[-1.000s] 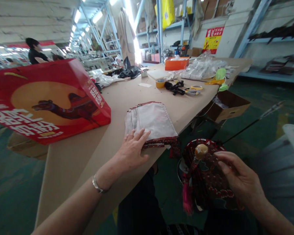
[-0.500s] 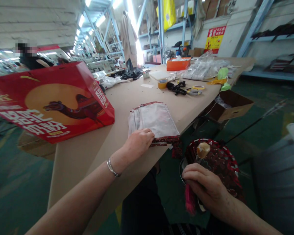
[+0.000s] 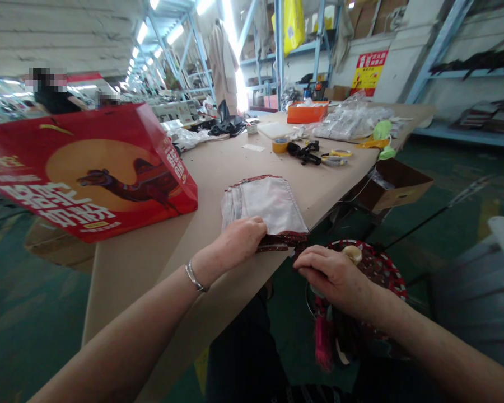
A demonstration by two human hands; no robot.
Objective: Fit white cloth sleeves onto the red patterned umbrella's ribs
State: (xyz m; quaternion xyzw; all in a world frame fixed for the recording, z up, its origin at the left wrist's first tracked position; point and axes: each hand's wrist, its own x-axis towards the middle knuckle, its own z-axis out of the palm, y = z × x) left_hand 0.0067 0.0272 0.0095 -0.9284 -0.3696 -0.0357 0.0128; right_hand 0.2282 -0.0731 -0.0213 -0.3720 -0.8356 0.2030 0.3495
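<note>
A stack of fabric pieces (image 3: 273,204), white on top with dark red patterned trim, lies at the table's near edge. My left hand (image 3: 241,238), a silver bracelet at its wrist, curls over the stack's front edge with its fingers closed on the trim. By the right front corner, where dark red cloth pokes past the table, my right hand (image 3: 336,274) holds its fingers pressed together. What they pinch, if anything, is hidden. Below that hand stands a round seat or basket (image 3: 382,268) with dark red patterned cloth. A pink tassel-like bundle (image 3: 323,341) hangs beside it.
A large red paper bag (image 3: 121,173) with a camel stands on the left of the table (image 3: 210,168). Farther back are a yellow tape roll (image 3: 280,145), pliers (image 3: 334,160), an orange box (image 3: 306,112) and clear plastic bags (image 3: 353,120). An open carton (image 3: 392,184) sits below right.
My right hand has moved up and left, from above the round seat or basket to the stack's right corner. My left hand stays on the front edge, slightly shifted.
</note>
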